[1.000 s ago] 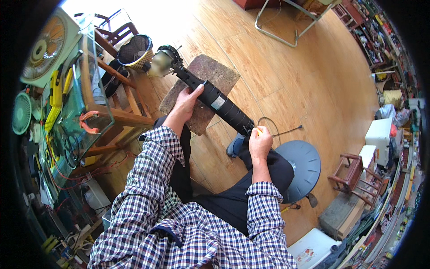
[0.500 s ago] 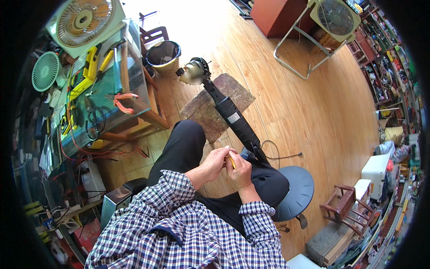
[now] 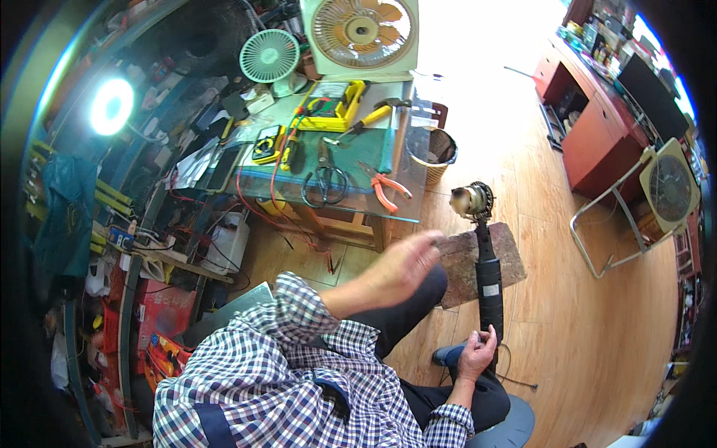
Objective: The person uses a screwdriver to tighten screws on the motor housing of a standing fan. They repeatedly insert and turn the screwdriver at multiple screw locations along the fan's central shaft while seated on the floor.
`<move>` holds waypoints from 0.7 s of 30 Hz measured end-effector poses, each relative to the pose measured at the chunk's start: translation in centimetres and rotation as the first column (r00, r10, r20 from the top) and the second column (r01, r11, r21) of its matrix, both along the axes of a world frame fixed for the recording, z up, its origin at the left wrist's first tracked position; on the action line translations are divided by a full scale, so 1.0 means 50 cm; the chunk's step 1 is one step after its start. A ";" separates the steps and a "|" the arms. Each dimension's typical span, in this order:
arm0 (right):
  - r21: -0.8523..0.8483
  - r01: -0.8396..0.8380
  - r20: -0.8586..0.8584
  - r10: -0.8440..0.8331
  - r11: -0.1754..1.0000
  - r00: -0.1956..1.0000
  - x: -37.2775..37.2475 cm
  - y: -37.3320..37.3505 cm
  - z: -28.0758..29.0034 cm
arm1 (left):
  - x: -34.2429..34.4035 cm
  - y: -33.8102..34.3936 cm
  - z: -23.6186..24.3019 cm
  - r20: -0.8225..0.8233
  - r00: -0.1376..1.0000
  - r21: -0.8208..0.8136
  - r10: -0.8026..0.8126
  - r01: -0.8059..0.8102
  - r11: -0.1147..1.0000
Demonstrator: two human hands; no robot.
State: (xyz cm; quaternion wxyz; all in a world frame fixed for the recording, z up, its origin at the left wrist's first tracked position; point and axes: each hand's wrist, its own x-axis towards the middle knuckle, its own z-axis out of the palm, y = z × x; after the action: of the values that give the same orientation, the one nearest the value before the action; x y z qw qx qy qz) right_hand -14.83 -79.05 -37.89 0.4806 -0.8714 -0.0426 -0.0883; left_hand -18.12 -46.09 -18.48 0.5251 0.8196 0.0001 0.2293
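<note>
My left hand (image 3: 403, 270) is stretched out over my left thigh, below the workbench's front edge. Motion smears its fingers, so I cannot make out their pose or anything in them. My right hand (image 3: 475, 357) is at my right knee, beside the lower end of a long black tool (image 3: 489, 287). Its fingers are curled, and what they hold, if anything, is too small to name. The tool has a tubular body, a narrow neck and a round metal head (image 3: 470, 200). It lies over a worn, stained slab (image 3: 511, 257) on the floor.
The glass-topped workbench (image 3: 366, 196) carries orange-handled pliers (image 3: 387, 190), black-handled scissors (image 3: 325, 183), a hammer (image 3: 373, 113), a yellow multimeter (image 3: 267, 143) and fans. A woven bin (image 3: 435, 170) stands beside it. Cluttered shelves line the left. A framed fan (image 3: 668, 183) stands right.
My hands were together over the lap with a slim yellow thing between them; now they are apart. My left hand has swung towards the workbench. The view has turned left.
</note>
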 end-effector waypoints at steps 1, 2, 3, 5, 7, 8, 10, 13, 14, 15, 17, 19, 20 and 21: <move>-0.021 -0.006 0.013 0.006 1.000 1.000 -0.001 -0.002 -0.002 | -0.002 0.046 0.021 0.004 0.997 0.064 0.071 -0.071 0.995; -0.064 -0.002 0.034 0.004 0.998 0.999 -0.001 -0.016 -0.001 | 0.005 0.088 0.034 0.013 0.991 0.112 0.132 -0.133 0.985; -0.081 -0.003 0.044 0.007 0.997 0.999 -0.002 -0.016 0.000 | 0.009 0.135 0.042 0.042 0.977 0.185 0.209 -0.213 0.959; -0.119 0.001 0.070 0.007 0.993 0.998 0.002 -0.018 0.007 | 0.032 0.222 0.051 0.116 0.929 0.334 0.351 -0.369 0.867; -0.157 0.039 0.120 -0.021 0.987 0.993 0.006 -0.021 -0.006 | 0.068 0.290 0.075 0.099 0.887 0.464 0.452 -0.443 0.767; -0.192 0.052 0.149 -0.023 0.980 0.989 0.007 -0.013 -0.009 | 0.079 0.346 0.059 0.137 0.899 0.492 0.417 -0.427 0.759; -0.302 0.098 0.145 -0.056 0.948 0.988 0.025 -0.002 -0.003 | 0.093 0.417 0.055 0.105 0.885 0.598 0.454 -0.421 0.683; -0.496 0.142 0.031 -0.146 0.856 0.989 0.079 -0.036 0.006 | 0.118 0.389 0.056 0.286 0.876 0.622 0.389 -0.478 0.620; -0.542 0.160 -0.008 -0.195 0.825 0.981 0.087 -0.058 0.009 | 0.114 0.368 0.053 0.291 0.877 0.631 0.383 -0.477 0.612; -0.564 0.167 -0.045 -0.232 0.808 0.972 0.091 -0.069 0.010 | 0.103 0.345 0.068 0.294 0.885 0.637 0.362 -0.463 0.616; -0.590 0.162 -0.116 -0.281 0.791 0.953 0.095 -0.075 -0.002 | 0.052 0.289 0.113 0.259 0.924 0.598 0.282 -0.383 0.704; -0.605 0.150 -0.167 -0.308 0.782 0.937 0.113 -0.069 -0.009 | 0.016 0.216 0.146 0.098 0.991 0.399 0.091 -0.123 0.909; -0.622 0.141 -0.190 -0.323 0.771 0.927 0.115 -0.074 -0.015 | 0.004 0.174 0.146 -0.007 0.999 0.261 -0.042 0.043 0.964; -0.642 0.134 -0.207 -0.339 0.755 0.918 0.112 -0.085 -0.018 | 0.000 0.120 0.141 -0.103 0.979 0.148 -0.179 0.193 0.970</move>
State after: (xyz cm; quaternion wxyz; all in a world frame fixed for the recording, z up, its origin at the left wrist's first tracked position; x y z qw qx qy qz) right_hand -9.25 -83.27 -38.77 0.1553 -0.9806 0.1193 0.0079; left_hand -18.12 -40.08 -11.42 0.4777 0.8641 -0.0714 0.1419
